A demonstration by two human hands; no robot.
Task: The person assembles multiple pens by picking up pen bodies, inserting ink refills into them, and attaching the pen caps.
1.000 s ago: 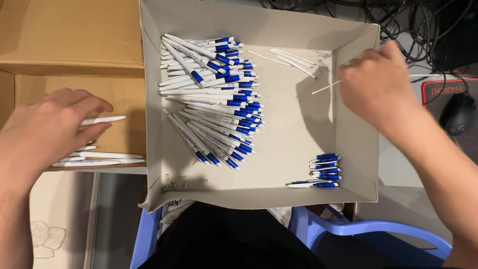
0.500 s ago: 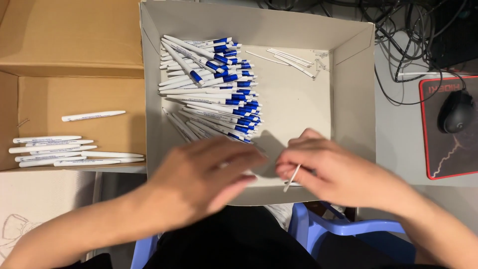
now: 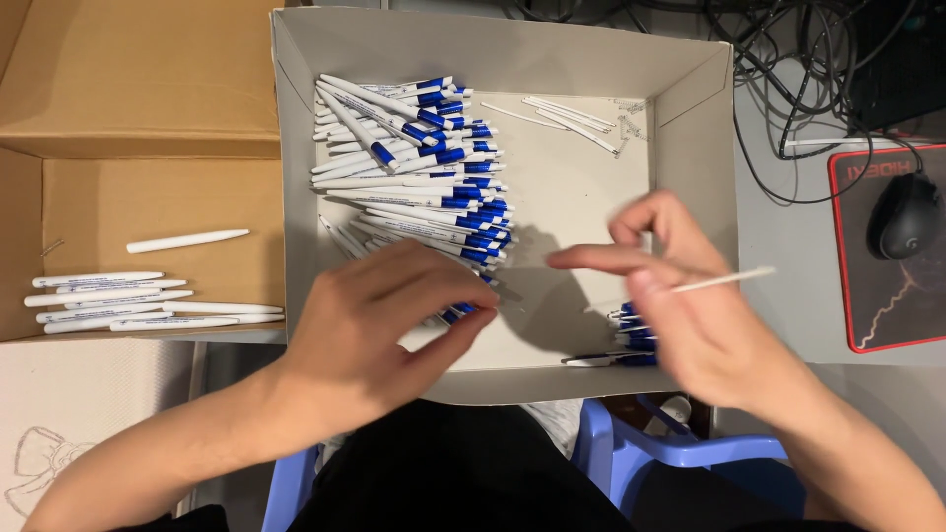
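Note:
My left hand lies over the near end of a pile of blue and white pens in a grey cardboard box. Its thumb and fingers pinch a pen at the pile's edge. My right hand hovers over the box's front right corner, blurred. It holds a thin white refill stick that points right. Just under that hand lies a small group of blue pen parts. More thin white refills lie at the box's back right.
An open brown cardboard box on the left holds several white pen barrels and one apart. To the right are a black mouse on a red-edged pad and cables. A blue stool stands below.
The hands were close together at the box's front; they have separated. The left went to the pen pile, and the right moved right with the thin stick.

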